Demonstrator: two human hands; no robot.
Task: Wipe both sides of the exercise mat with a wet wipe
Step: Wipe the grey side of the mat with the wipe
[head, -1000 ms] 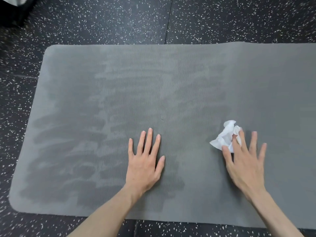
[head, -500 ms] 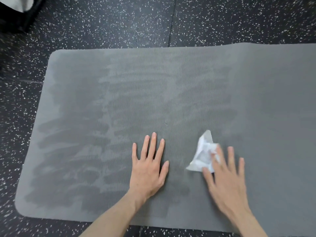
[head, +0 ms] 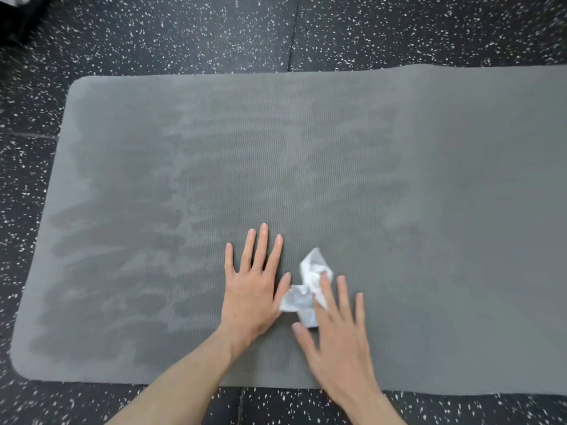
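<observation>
two bare hands are down on the grey exercise mat (head: 337, 154), which lies flat on a black speckled floor (head: 184, 35) and runs out of view on the right. left hand (head: 254, 289) is planted palm down with the fingers straight and slightly spread, pointing away from the body, thumb out to the right side, holding nothing, just pressing flat on the mat. its forearm comes in from the bottom edge at a slant. right hand (head: 340, 342) is also palm down with straight, spread fingers, angled a bit up and to the left, and it's a little motion blurred. the fingers lie over the near part of the crumpled white wet wipe (head: 306, 286), pressing it onto the mat rather than curling round it, so nothing is really gripped. the wipe sits on the near middle of the mat, right between the two hands, with its left corner touching or just about touching the left thumb, can't tell which. darker damp streaks (head: 122, 286) cover the left part of the mat and patchy ones run across the middle, while the right side looks plain grey. a dark object (head: 18, 13) pokes in at the top left corner, can't tell what it is.
</observation>
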